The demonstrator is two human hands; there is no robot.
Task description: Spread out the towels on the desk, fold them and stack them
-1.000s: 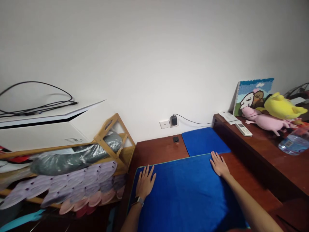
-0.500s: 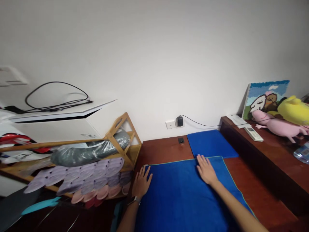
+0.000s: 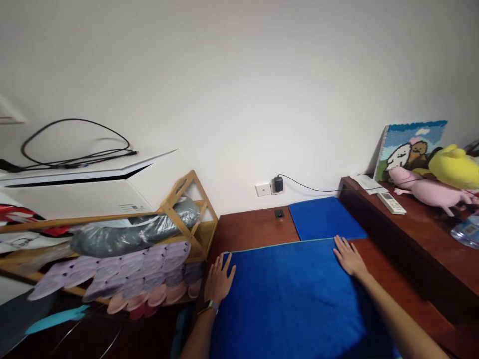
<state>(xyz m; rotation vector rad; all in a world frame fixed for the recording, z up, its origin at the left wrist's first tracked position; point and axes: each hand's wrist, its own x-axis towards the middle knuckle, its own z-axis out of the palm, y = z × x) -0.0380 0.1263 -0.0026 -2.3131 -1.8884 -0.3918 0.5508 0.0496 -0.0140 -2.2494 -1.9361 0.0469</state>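
Observation:
A large blue mat [image 3: 292, 299] lies on a dark wooden platform [image 3: 250, 232] in front of me. My left hand [image 3: 219, 279] rests flat on the mat's far left corner, fingers spread, a watch on the wrist. My right hand [image 3: 348, 256] lies flat on the mat's far right corner, fingers together and extended. Neither hand holds anything. A smaller blue mat [image 3: 325, 217] sits just beyond, against the wall.
A wooden rack [image 3: 183, 209] with several pairs of slippers and a grey bag stands at the left. A raised wooden ledge [image 3: 422, 234] at the right carries a remote [image 3: 391, 203], plush toys [image 3: 430, 187], a picture and a water bottle. A wall socket with a charger [image 3: 277, 183] is behind.
My right hand slid from the middle of the mat's far edge out to its right corner. My left hand stayed at the left corner. The view shifted slightly.

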